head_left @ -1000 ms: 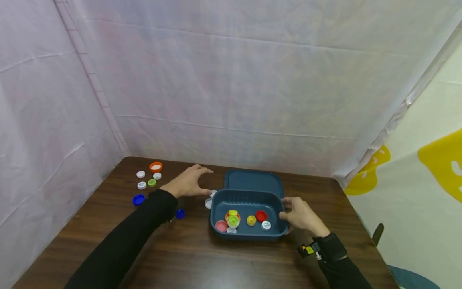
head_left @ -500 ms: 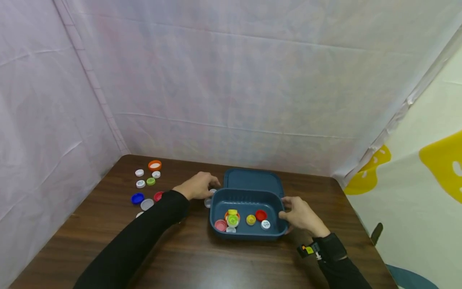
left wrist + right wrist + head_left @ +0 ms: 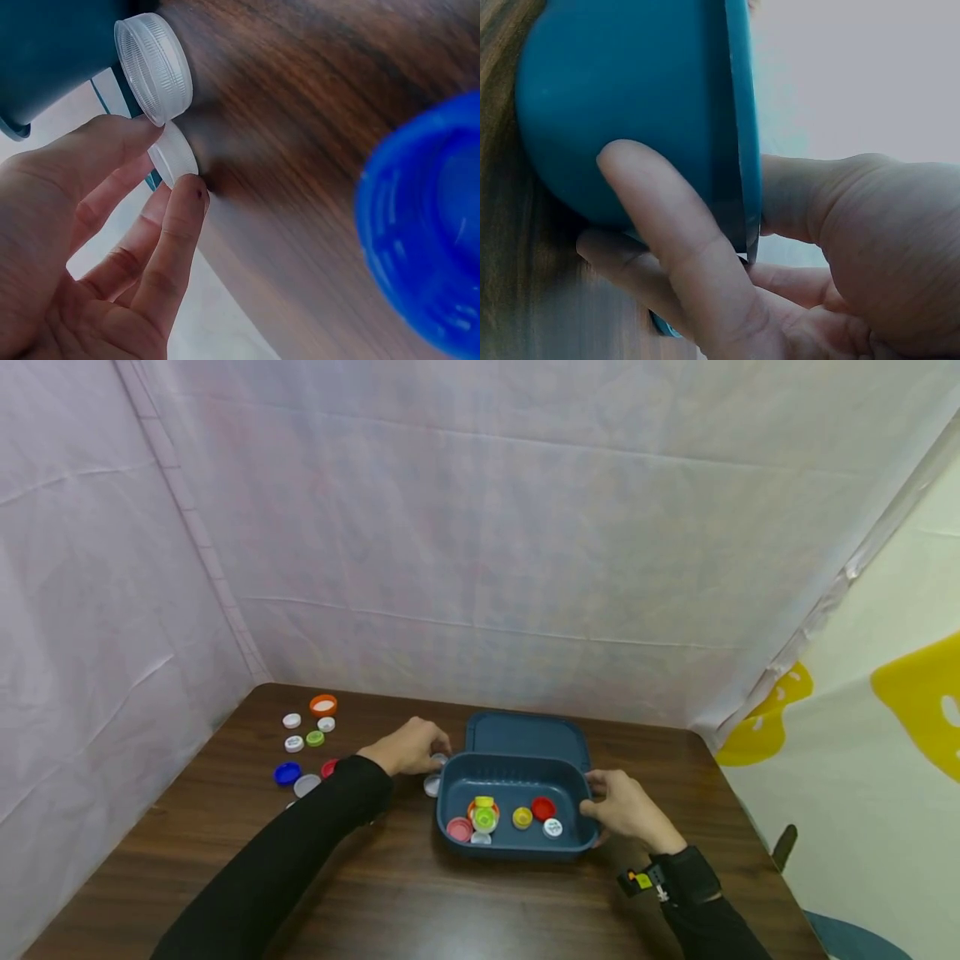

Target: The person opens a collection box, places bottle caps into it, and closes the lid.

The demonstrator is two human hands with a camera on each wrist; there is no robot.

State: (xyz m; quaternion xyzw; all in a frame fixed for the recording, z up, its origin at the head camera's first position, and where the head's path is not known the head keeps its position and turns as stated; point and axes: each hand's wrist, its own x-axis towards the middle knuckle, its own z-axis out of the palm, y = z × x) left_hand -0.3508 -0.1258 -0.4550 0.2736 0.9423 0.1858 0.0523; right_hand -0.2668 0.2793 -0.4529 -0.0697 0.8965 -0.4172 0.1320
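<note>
My left hand (image 3: 408, 748) is at the left side of a dark blue plastic box (image 3: 517, 852). Its thumb and a fingertip pinch a white bottle cap (image 3: 175, 157) by the edge. Right beside that, a ribbed clear-white cap (image 3: 159, 71) stands close to the box in the left wrist view. My right hand (image 3: 626, 810) grips the box's right end, thumb over the rim and fingers along the outer wall (image 3: 622, 82). Inside the box lie several caps, among them a red cap (image 3: 543, 808), a yellow cap (image 3: 522, 817) and a pink cap (image 3: 460, 829).
Behind the box lies a flat blue lid (image 3: 528, 732). Several loose caps are spread over the table's left side, including an orange cap (image 3: 323, 705), a blue cap (image 3: 287, 773) and a green cap (image 3: 315, 738). A white sheet (image 3: 480, 568) hangs behind the table.
My left hand has moved a little right and down to the caps beside the box, and its fingers have closed on one. The right hand has stayed on the box.
</note>
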